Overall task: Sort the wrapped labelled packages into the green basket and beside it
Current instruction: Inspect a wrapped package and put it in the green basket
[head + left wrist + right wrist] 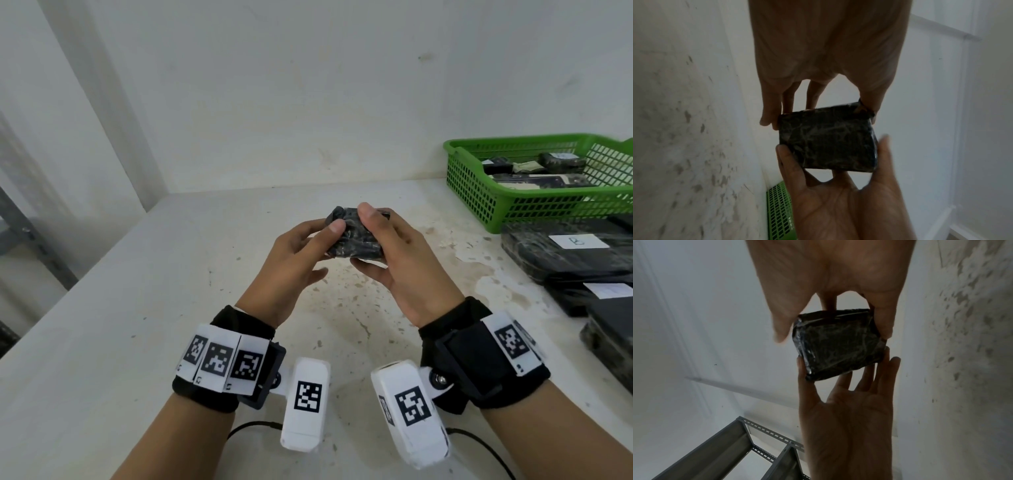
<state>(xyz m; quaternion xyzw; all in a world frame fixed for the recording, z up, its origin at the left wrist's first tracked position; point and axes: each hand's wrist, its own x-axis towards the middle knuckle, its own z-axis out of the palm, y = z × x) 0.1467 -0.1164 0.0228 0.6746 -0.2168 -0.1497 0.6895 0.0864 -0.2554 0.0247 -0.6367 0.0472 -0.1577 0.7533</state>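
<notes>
Table [137,308]: pale, stained; both hands work above its middle.
Green basket [534,205]: far right, already holding small wrapped packages.
Stacked packages [565,253]: just beside the basket, white labels up.
Left hand [294,253]: thumb and fingertips pinch the small package's left end.
Right hand [394,253]: fingers curl round the right end.
Small package [354,236]: held in the air, no label visible.
Risk: slick wrap could slip from the fingertip hold; an unread label could mean mis-sorting.

Cut off and hidden from my view
My green basket [534,205] runs off the right edge; labels on the packages inside [534,164] are too small to read.
</notes>
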